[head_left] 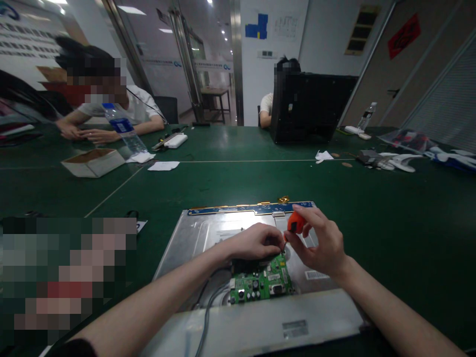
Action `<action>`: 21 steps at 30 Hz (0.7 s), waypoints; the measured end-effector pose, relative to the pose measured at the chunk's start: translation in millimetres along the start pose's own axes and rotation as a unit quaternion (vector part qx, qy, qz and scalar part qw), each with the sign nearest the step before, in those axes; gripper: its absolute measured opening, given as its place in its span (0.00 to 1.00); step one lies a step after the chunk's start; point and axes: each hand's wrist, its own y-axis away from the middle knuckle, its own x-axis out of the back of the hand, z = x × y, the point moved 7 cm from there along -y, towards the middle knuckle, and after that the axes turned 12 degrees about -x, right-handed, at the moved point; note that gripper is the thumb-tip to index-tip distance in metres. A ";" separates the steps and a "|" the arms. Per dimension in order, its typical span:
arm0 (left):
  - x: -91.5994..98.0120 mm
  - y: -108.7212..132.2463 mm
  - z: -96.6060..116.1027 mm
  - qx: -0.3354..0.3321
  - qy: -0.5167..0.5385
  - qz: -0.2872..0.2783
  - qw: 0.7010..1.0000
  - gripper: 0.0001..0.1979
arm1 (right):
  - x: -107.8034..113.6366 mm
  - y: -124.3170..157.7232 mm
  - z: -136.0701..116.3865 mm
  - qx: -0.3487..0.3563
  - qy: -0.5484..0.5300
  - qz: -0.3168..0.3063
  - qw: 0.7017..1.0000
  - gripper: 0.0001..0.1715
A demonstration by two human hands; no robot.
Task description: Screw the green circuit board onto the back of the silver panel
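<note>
My right hand (pixel 323 243) grips a screwdriver by its orange handle (pixel 296 223), thumb and fingers around it. The shaft points down at the far right corner of a green circuit board (pixel 262 286). Beside the tip, my left hand (pixel 260 240) is closed, with fingertips bent together at the board's edge; what they pinch, if anything, is hidden. The board lies on the silver metal back of a flat display panel (pixel 201 233). Along the panel's far edge runs a narrow blue circuit strip (pixel 238 209). A grey cable (pixel 208 317) comes off the board's left side toward me.
On the green table (pixel 390 218) stand an open cardboard box (pixel 92 163), a water bottle (pixel 126 131) and a black monitor (pixel 312 106). White gloves (pixel 401 161) lie at right. One person (pixel 130 101) sits at left; another (pixel 266 109) is partly behind the monitor.
</note>
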 end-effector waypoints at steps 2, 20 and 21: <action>-1.0 -0.4 -0.1 0.001 -0.001 -0.008 1.000 0.04 | 0.5 0.7 0.6 -0.002 -0.005 0.006 1.000 0.32; 0.0 0.3 -1.3 -0.007 0.002 0.003 1.000 0.03 | 0.8 -1.1 0.4 0.014 -0.002 -0.002 1.000 0.28; 0.0 0.2 -1.1 -0.009 0.001 0.003 1.000 0.03 | 0.6 -0.6 0.8 0.010 0.000 -0.004 1.000 0.28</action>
